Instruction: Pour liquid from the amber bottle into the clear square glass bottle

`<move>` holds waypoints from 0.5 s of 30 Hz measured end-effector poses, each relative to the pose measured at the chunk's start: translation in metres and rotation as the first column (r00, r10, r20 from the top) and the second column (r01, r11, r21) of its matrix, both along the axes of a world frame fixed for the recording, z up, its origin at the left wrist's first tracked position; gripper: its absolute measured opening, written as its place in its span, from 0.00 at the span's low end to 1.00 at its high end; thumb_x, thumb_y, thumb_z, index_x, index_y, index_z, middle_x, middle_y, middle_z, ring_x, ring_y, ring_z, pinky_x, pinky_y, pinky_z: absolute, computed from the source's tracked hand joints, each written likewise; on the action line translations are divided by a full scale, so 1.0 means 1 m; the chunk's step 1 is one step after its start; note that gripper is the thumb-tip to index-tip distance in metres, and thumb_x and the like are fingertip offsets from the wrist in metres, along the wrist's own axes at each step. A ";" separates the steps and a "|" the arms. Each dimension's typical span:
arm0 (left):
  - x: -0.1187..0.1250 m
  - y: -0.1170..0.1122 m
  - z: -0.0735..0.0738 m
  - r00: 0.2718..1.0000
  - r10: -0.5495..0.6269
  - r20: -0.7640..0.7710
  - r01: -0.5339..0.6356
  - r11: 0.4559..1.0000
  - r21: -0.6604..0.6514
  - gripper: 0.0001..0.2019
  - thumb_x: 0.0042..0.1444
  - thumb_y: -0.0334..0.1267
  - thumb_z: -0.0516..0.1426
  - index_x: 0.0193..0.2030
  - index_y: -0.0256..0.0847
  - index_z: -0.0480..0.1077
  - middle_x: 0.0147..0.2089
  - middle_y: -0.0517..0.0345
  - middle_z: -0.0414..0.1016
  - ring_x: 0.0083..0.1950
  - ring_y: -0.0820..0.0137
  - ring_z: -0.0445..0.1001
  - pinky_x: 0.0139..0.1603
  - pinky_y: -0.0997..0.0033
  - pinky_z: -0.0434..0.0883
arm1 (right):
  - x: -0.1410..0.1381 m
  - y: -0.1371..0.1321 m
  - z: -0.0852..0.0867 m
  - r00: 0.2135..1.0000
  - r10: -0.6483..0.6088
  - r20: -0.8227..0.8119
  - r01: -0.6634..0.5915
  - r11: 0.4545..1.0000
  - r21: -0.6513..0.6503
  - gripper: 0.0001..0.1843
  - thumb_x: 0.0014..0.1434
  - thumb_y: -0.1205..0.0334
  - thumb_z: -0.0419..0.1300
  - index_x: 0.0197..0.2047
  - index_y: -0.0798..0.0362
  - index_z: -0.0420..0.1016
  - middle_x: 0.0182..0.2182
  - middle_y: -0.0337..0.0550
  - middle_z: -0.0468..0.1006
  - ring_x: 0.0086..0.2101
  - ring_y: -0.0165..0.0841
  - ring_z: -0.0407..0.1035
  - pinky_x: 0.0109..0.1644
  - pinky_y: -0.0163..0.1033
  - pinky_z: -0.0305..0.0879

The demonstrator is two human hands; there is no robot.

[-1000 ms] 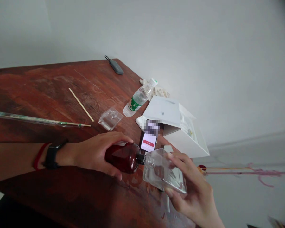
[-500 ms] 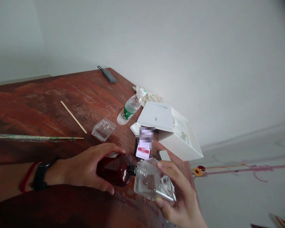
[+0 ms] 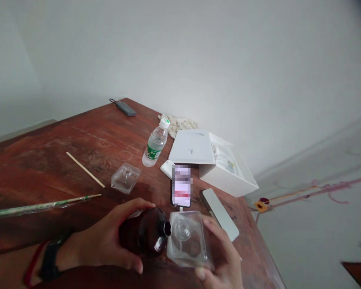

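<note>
My left hand (image 3: 104,237) is wrapped round a dark red-brown bottle (image 3: 150,233), tilted with its uncapped mouth toward the right. In my right hand (image 3: 224,251) is a clear square container (image 3: 189,243), gripped at its right side between thumb and fingers. The round neck on the container faces up toward me. The bottle's mouth lies close beside the container's left edge; whether the two touch I cannot tell. A second clear square container (image 3: 126,178) rests on the wooden table (image 3: 87,176) beyond my left hand.
A phone (image 3: 181,188) with a lit screen and plugged-in cable lies just past the containers. Behind it are a white box (image 3: 228,172), a water bottle (image 3: 155,144) and a cloth (image 3: 179,123). A pale flat device (image 3: 221,212) lies right; chopsticks (image 3: 86,169) lie left.
The bottle's mouth has come away from the container's neck. The container has turned so its neck faces me more. My view has shifted, showing more of the pale flat device.
</note>
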State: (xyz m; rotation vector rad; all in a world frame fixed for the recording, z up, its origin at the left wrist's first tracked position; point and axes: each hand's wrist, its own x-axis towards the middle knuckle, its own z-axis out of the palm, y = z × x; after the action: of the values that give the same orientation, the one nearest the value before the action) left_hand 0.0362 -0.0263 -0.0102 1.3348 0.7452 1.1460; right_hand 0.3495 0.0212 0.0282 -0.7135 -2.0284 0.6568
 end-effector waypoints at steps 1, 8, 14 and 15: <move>0.001 -0.002 -0.005 1.000 0.013 0.016 -0.012 1.000 -0.011 0.50 0.43 0.58 0.81 0.71 0.54 0.66 0.62 0.49 0.81 0.61 0.48 0.83 0.65 0.46 0.77 | -0.002 -0.001 -0.005 1.000 -0.006 -0.024 0.005 1.000 -0.028 0.39 0.66 0.40 0.69 0.74 0.41 0.68 0.57 0.57 0.84 0.51 0.57 0.85 0.50 0.57 0.87; 0.000 -0.022 -0.039 0.996 0.003 -0.086 -0.020 0.980 -0.198 0.61 0.35 0.55 0.83 0.74 0.58 0.59 0.67 0.42 0.76 0.61 0.40 0.82 0.64 0.39 0.78 | -0.027 -0.002 -0.023 0.967 -0.057 -0.250 -0.027 0.946 -0.323 0.42 0.67 0.34 0.64 0.79 0.34 0.63 0.57 0.54 0.86 0.51 0.61 0.86 0.46 0.57 0.88; -0.018 -0.012 -0.042 0.888 -0.086 -0.452 0.011 0.986 -0.166 0.63 0.34 0.61 0.81 0.77 0.56 0.59 0.76 0.41 0.66 0.74 0.28 0.67 0.72 0.33 0.72 | -0.027 0.009 -0.033 0.946 -0.072 -0.316 -0.061 0.918 -0.392 0.41 0.61 0.37 0.74 0.73 0.35 0.74 0.55 0.55 0.89 0.47 0.53 0.88 0.44 0.54 0.87; -0.017 -0.008 -0.040 0.861 -0.159 -0.484 0.061 0.975 -0.212 0.62 0.37 0.62 0.80 0.77 0.57 0.58 0.75 0.42 0.67 0.74 0.28 0.67 0.71 0.32 0.74 | -0.025 0.010 -0.035 0.946 -0.072 -0.316 -0.067 0.911 -0.408 0.40 0.60 0.38 0.76 0.72 0.37 0.76 0.53 0.56 0.89 0.47 0.54 0.88 0.43 0.53 0.88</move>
State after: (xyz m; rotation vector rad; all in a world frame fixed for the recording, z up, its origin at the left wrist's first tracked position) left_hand 0.0197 -0.0340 -0.0503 1.5047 1.1067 0.6136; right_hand 0.3240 0.0311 -0.0069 -0.7894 -1.5957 1.1472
